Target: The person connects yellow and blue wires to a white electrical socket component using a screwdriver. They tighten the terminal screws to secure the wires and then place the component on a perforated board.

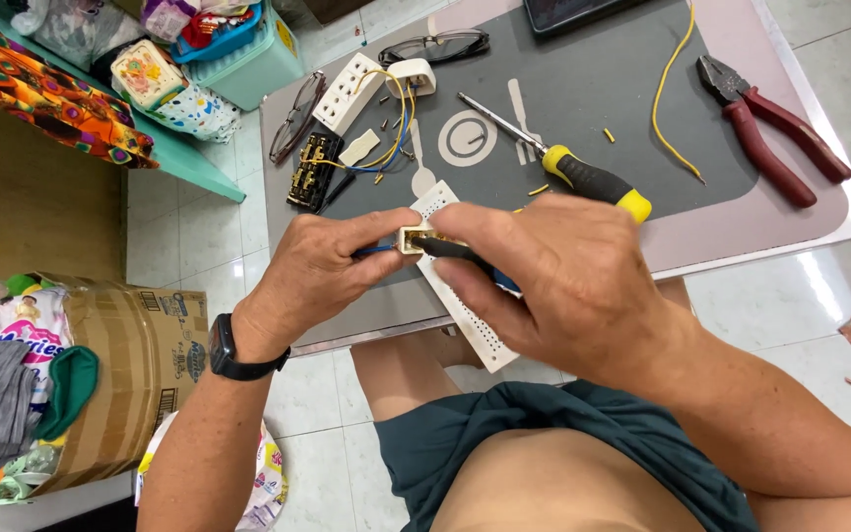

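Head view: our left hand grips a small white socket above the table edge to keep it steady. Our right hand clasps a dark tool, poking its tip into the socket. A screwdriver lies near.
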